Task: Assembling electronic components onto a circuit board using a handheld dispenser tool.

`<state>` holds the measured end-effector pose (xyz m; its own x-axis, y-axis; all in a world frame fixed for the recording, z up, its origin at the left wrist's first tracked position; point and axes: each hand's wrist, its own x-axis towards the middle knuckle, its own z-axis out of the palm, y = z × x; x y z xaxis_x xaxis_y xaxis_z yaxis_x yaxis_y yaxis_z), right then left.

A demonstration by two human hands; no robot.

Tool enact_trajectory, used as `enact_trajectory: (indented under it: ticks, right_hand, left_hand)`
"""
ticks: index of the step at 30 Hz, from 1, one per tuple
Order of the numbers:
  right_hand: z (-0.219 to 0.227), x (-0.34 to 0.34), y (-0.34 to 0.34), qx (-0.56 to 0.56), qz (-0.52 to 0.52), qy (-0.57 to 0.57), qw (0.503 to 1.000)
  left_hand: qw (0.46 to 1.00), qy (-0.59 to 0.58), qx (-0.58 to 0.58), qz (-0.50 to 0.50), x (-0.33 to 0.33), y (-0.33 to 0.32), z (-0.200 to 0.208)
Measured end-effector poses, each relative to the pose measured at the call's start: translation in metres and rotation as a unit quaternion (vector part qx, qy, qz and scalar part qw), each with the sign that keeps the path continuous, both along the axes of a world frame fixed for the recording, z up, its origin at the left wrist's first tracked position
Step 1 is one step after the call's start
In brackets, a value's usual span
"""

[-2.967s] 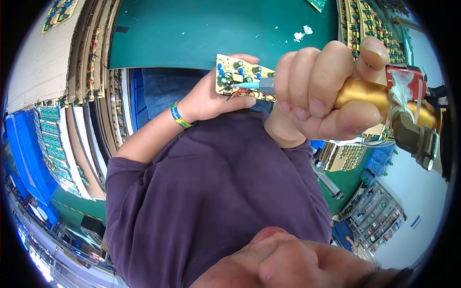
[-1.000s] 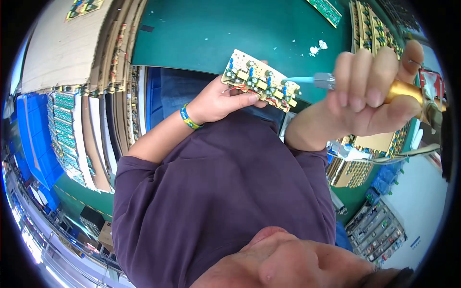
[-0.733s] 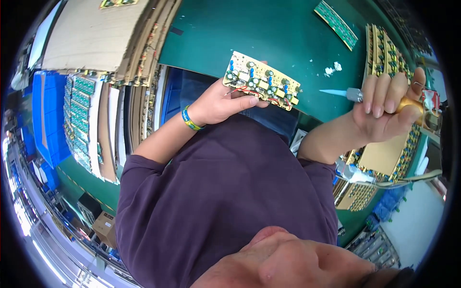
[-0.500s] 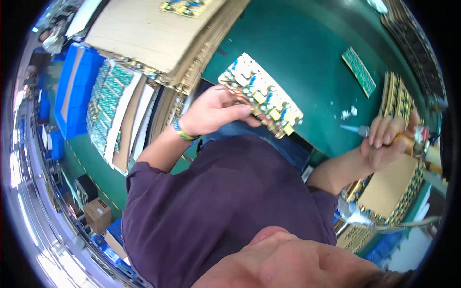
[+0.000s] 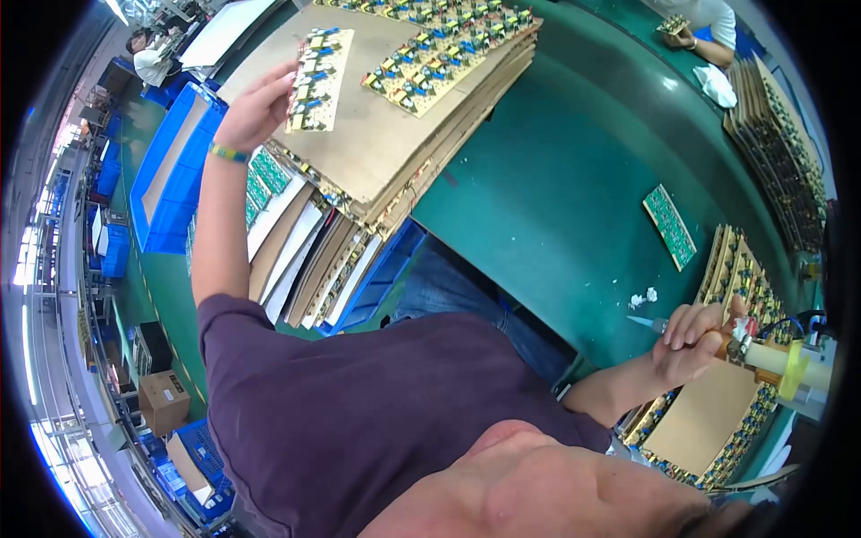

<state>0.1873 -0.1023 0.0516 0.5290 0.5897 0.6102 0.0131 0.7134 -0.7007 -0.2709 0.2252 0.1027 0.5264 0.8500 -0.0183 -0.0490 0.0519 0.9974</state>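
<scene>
At the upper left, my left hand [image 5: 260, 109] grips a circuit board [image 5: 319, 82] by its left edge. Yellow and blue components stand along that board, which is over the cardboard sheet [image 5: 345, 170] on top of a tall stack. Whether the board touches the cardboard, I cannot tell. More populated boards [image 5: 430, 67] lie in rows to its right. My right hand [image 5: 689, 345] is wrapped round a glue dispenser [image 5: 731, 348] with a pale blue tapered nozzle [image 5: 642, 321] pointing left. Part of its body is hidden by my fingers.
A green board [image 5: 669, 228] lies on the green table [image 5: 538, 197] near white glue blobs [image 5: 642, 297]. Stacked boards [image 5: 776, 148] stand at right, with more boards [image 5: 731, 278] beside my right hand. Another person's hand [image 5: 683, 39] holds a board at far right. A blue bin [image 5: 175, 170] stands left.
My left hand has carried the circuit board from the table edge up and left to the cardboard stack. My right hand, still holding the glue dispenser, has moved slightly lower in view.
</scene>
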Motion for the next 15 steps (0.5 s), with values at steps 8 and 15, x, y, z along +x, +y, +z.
enact_trajectory:
  ticks: [8, 15]
  right_hand:
    - [-0.003, 0.000, 0.008, -0.014, -0.022, 0.014, 1.000]
    - [-0.006, 0.002, 0.012, -0.012, -0.016, 0.024, 1.000]
  left_hand:
    - [0.960, 0.268, 0.061, -0.045, 0.041, 0.107, -0.008]
    - [0.938, 0.324, 0.099, -0.073, 0.062, 0.126, -0.007]
